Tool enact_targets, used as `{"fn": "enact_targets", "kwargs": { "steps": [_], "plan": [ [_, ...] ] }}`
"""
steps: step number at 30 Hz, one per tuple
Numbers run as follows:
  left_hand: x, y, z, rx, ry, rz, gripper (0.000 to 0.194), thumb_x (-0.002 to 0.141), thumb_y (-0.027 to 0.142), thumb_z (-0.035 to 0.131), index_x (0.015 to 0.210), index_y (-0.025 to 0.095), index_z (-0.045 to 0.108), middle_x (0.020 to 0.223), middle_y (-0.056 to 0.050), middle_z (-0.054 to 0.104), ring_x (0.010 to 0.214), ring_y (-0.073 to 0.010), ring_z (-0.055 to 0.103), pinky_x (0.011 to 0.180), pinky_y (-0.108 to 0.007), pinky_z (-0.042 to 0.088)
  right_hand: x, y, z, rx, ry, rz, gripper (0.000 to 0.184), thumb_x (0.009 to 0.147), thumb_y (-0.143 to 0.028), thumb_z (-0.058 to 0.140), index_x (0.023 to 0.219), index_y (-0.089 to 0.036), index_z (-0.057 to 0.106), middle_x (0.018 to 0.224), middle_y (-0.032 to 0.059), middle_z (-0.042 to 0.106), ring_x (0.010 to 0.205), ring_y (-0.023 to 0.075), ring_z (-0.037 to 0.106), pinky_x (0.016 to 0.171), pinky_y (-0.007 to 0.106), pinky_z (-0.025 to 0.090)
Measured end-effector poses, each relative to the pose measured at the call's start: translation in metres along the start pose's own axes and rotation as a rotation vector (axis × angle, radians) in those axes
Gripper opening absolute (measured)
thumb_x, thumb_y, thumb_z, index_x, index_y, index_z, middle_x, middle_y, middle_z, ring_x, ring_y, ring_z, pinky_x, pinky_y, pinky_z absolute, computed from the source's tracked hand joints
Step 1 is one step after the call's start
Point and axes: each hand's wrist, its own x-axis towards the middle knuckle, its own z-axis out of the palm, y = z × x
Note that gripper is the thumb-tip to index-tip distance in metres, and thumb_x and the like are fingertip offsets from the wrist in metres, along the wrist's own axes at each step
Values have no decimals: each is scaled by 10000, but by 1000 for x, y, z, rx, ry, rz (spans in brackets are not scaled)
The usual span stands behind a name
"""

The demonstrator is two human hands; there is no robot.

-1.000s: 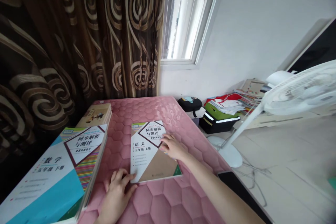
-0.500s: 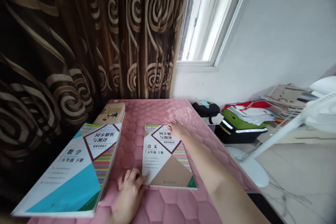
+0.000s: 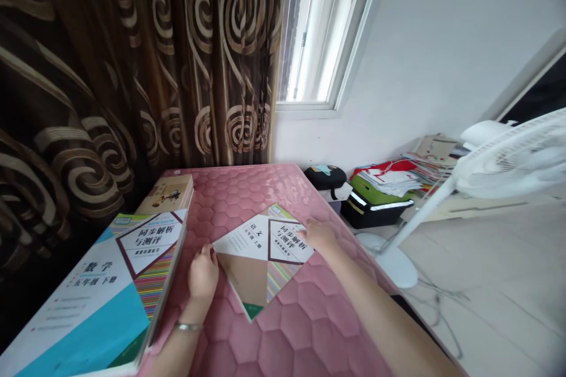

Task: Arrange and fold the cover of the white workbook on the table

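Note:
A workbook with a white, brown and striped cover (image 3: 245,274) lies turned at a slant on the pink quilted surface. My left hand (image 3: 204,274), with a silver bracelet on its wrist, has its fingers curled at the book's left corner. At the opposite side my right hand (image 3: 316,234) pinches the book's upper right edge, thumb on the cover. To the left of my left hand is a stack topped by a larger-looking blue and white workbook (image 3: 91,312). Behind that stack sits a pile of tan-covered books (image 3: 167,193).
A brown curtain with spiral patterns (image 3: 203,59) hangs beyond the quilted surface (image 3: 287,330). On the floor to the right are a black case (image 3: 326,177), a black and green box (image 3: 375,206) heaped with papers, and a white standing fan (image 3: 418,224) with cables.
The slim workbook has been turned clockwise from nearly straight to slanted. My left hand has moved up to its left corner; my right hand remains at its edge. The view has swung right.

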Motion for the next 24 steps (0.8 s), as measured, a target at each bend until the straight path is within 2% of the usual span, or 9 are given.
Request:
{"fn": "enact_targets", "kwargs": {
  "steps": [5,9,11,14,19,24],
  "plan": [
    [33,13,4,-138,36,-109,296,907,171,423,1142,48,556,866,-215,704,814,-314,712,695,-388,535,-32,4,5,55,12,107,470,896,-511,503,1107,-112,635,1092,219,686,1043,311,653,765,352,488],
    [44,6,11,-263,54,-61,271,893,148,471,1152,92,523,1015,-178,710,913,-240,713,794,-334,550,-44,4,12,159,27,126,491,866,-585,508,989,-140,677,1063,191,700,1029,292,655,731,314,478],
    [44,-1,18,-320,58,-26,250,859,104,503,1106,121,540,1065,-153,703,954,-192,705,816,-278,551,-46,3,15,258,15,167,438,839,-575,553,908,-166,691,972,159,725,942,276,680,674,297,463],
    [39,-13,28,-368,63,29,251,792,72,555,1033,140,571,1057,-128,700,970,-174,698,821,-265,558,-48,4,21,346,14,191,374,834,-549,566,798,-197,690,868,107,742,865,248,691,613,271,424],
    [23,-24,30,-354,101,113,199,748,110,588,939,147,626,1017,-120,680,980,-221,670,871,-356,553,-51,13,29,404,86,173,354,856,-543,540,784,-223,674,857,57,746,880,231,683,574,261,373],
    [16,-23,24,-292,125,167,109,769,152,578,839,163,661,978,-118,662,969,-255,642,898,-408,531,-54,20,28,503,60,134,280,866,-485,560,764,-239,648,831,-1,741,833,189,676,576,250,362]
  ]
}}
